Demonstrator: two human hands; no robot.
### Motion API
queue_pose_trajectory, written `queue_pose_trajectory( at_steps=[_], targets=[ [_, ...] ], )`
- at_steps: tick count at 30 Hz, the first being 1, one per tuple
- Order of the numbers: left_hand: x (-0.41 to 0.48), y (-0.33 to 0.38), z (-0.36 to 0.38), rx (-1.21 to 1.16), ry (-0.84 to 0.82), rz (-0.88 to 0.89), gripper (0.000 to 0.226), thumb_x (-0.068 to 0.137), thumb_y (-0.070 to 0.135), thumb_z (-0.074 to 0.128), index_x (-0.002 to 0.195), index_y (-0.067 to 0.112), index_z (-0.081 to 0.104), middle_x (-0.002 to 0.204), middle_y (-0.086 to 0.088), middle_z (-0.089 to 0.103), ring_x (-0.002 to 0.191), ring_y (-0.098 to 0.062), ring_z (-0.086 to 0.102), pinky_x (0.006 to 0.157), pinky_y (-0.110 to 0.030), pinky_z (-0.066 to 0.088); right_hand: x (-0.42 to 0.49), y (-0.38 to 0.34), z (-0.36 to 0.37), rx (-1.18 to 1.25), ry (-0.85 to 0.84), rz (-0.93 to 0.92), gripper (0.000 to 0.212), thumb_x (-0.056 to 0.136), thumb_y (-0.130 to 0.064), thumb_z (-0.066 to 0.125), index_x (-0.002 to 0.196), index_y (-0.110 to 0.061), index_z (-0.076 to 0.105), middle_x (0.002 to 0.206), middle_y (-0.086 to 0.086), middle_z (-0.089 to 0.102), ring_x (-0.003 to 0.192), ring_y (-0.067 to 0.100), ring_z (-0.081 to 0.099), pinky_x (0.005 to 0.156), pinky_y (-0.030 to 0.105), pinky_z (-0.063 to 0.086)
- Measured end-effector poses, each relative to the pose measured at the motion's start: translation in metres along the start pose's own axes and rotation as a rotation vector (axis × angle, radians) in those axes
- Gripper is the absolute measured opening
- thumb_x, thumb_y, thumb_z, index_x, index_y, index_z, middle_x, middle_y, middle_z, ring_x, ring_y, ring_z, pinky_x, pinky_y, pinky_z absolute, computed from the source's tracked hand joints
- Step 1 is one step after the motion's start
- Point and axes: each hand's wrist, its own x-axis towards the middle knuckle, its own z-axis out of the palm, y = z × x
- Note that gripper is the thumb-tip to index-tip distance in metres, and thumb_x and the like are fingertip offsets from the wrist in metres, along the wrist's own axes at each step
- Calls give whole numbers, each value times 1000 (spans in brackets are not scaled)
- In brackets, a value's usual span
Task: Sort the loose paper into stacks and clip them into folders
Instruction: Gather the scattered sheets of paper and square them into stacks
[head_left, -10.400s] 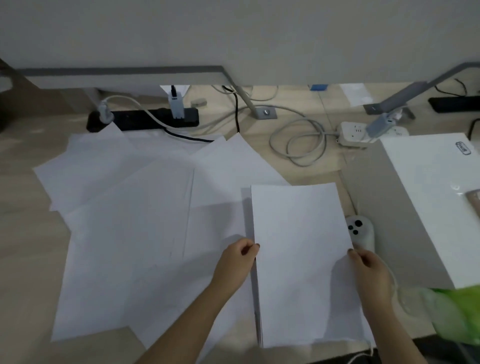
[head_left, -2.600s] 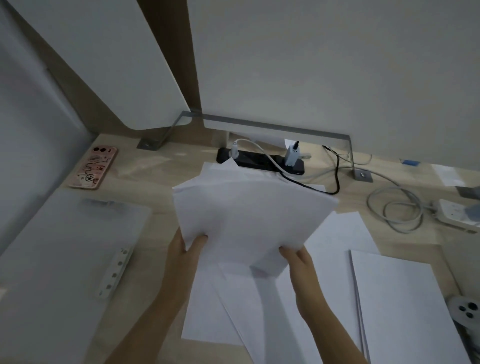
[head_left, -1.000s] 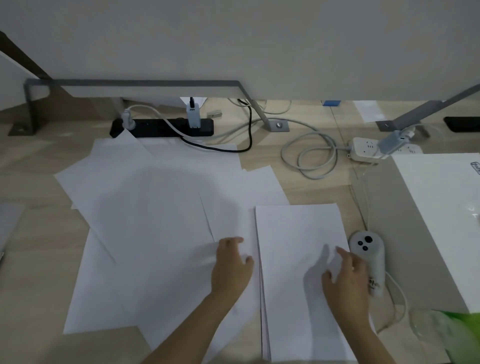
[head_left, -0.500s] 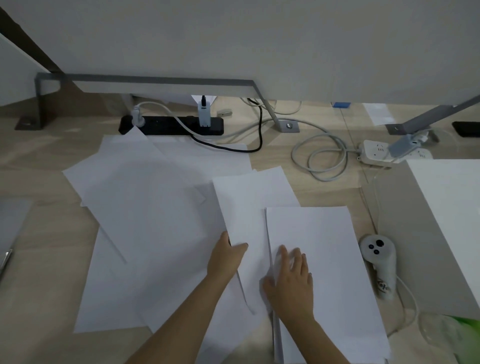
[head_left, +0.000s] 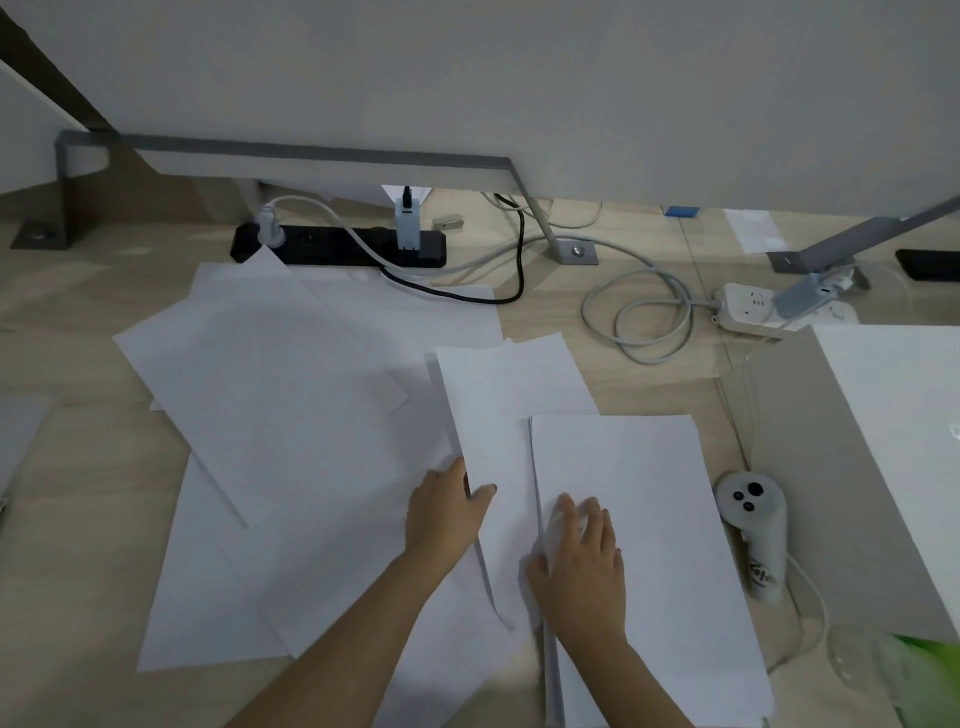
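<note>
Left hand (head_left: 447, 512) pinches loose sheet (head_left: 493, 415), right hand (head_left: 579, 556) flat, pinning stack (head_left: 639, 519) — slide sheet over, square edges before releasing.

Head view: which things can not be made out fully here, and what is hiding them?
Head view only.
1. Left hand: fingers beneath the sheet it grips, hidden by that sheet.
2. Neat stack under the flat right hand: near end cut off by the bottom edge; sheet count too fine.
3. Green thing, lower right corner: blurred and cut off.
4. White controller: print too small to read.
</note>
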Motion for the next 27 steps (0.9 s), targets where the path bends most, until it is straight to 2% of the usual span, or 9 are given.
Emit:
queue_pose_trajectory(
  at_steps=[1,3,6,9,13,18,21,23,27],
  targets=[
    [-1,2,-1,-41,-28,-11,25,92,34,49,104,13,56,90,-1,61,85,-20,57,75,-29,44,0,0,0,5,16,2,65,67,-35,72,125,-12,52,131,20,53,116,40,55,83,49,53],
    [-5,4,-2,-84,-27,5,28,94,31,46,115,15,56,103,-1,66,88,-20,60,74,-25,43,-1,-2,0,26,31,22,64,75,-36,65,131,-13,47,140,19,45,125,39,48,92,49,49],
    [-11,2,-12,-141,30,10,35,94,30,46,125,15,52,119,-2,64,106,-24,60,88,-29,46,-2,-3,0,82,39,61,63,82,-36,56,138,-15,37,148,17,33,134,37,36,102,50,40],
    [-11,-18,-38,-199,54,-37,39,92,28,51,129,13,52,126,-6,61,116,-25,57,96,-33,45,-3,-3,1,106,51,66,63,80,-31,56,137,-13,37,146,20,33,134,38,35,99,51,40],
    [-8,-64,-88,-217,64,-113,36,91,21,54,125,8,55,123,-11,63,112,-25,59,92,-34,43,-1,-2,0,103,-9,57,63,83,-36,50,139,-16,27,148,15,23,137,34,27,103,46,36],
    [-17,-110,-127,-204,44,-224,35,92,20,53,125,7,54,120,-11,62,107,-27,58,89,-35,43,-1,-1,-3,86,1,50,63,83,-36,51,138,-15,28,146,15,24,135,33,29,100,44,39],
    [-25,-125,-132,-191,73,-277,28,90,21,56,114,6,59,105,-7,63,93,-27,60,82,-38,46,-2,-2,-4,82,8,41,61,82,-35,53,136,-15,31,143,14,27,133,32,31,96,43,42],
    [-27,-129,-128,-222,113,-290,24,86,19,61,102,2,62,100,-17,67,89,-35,63,82,-46,50,-1,-2,-4,77,7,39,61,81,-34,54,135,-15,32,141,13,29,132,32,33,94,42,44],
    [-35,-119,-110,-390,-22,-299,34,81,22,66,112,10,59,107,-10,64,97,-28,61,90,-40,47,0,-2,-5,66,-12,38,63,82,-34,53,137,-15,28,141,12,28,133,30,31,93,40,46]
  ],
)
